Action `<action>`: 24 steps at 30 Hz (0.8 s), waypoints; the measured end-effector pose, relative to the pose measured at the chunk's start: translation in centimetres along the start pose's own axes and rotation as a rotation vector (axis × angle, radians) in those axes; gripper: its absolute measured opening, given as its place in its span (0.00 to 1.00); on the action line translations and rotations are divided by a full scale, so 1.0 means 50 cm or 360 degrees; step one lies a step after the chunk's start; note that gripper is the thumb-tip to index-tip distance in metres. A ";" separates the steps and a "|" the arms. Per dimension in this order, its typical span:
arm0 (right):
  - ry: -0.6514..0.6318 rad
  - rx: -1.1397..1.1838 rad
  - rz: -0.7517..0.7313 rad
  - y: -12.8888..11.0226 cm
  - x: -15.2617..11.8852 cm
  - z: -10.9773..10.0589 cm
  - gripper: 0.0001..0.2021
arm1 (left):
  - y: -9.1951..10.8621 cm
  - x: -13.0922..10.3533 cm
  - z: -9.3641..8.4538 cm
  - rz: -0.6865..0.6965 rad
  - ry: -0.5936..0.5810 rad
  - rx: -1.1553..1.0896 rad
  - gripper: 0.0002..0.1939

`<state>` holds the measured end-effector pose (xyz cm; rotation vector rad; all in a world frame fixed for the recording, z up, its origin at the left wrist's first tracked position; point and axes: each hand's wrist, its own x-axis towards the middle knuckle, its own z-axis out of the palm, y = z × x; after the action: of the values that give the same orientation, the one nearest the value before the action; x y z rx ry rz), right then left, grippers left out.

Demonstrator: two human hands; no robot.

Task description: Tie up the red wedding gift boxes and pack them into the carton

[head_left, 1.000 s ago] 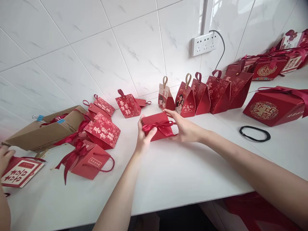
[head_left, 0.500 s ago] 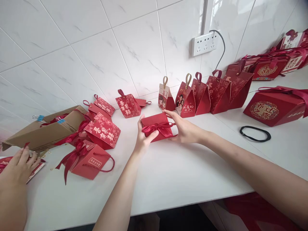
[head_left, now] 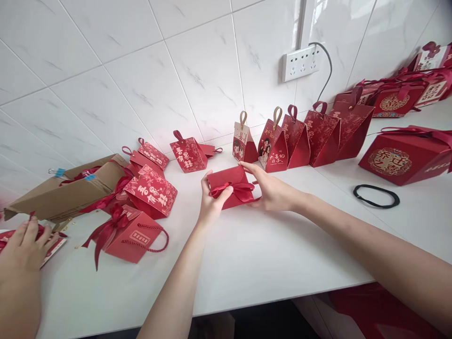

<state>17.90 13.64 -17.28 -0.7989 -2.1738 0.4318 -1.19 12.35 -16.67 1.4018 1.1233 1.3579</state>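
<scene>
A small red gift box (head_left: 229, 177) with a satin ribbon bow (head_left: 240, 192) is between my two hands over the white table. My left hand (head_left: 212, 197) grips its left side, the thumb pressed on the bow and the fingers behind the box. On the other side, my right hand (head_left: 268, 189) holds the box's right edge, index finger at the back corner and thumb low near the ribbon's loop. Behind the box stand a cream-and-red gift box (head_left: 240, 141) and several red triangular gift boxes with strap handles (head_left: 273, 146).
Left of me lie red gift boxes (head_left: 132, 235) and an open cardboard box (head_left: 70, 188). Another person's hand (head_left: 26, 249) is on a red item at the far left. To the right are a black loop (head_left: 376, 196), a large red box (head_left: 402, 157) and a wall socket (head_left: 301, 63).
My left thumb has shifted slightly across the bow, and the ribbon lies a little differently under it. Both hands keep their hold on the gift box. The other person's hand moved slightly.
</scene>
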 end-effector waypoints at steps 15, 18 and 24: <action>-0.0014 0.0015 0.0022 0.001 0.000 0.000 0.47 | -0.001 0.004 -0.002 -0.0057 0.0011 -0.0093 0.30; -0.0009 0.0020 0.0017 0.001 0.000 0.001 0.47 | 0.001 0.003 -0.001 -0.0068 0.0013 -0.0118 0.30; -0.0020 0.0016 0.0026 0.002 0.000 0.003 0.47 | -0.002 0.005 -0.003 -0.0029 0.0000 -0.0134 0.30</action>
<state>17.85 13.70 -17.43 -0.8105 -2.1765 0.4570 -1.34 12.60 -16.71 1.3277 1.0642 1.3764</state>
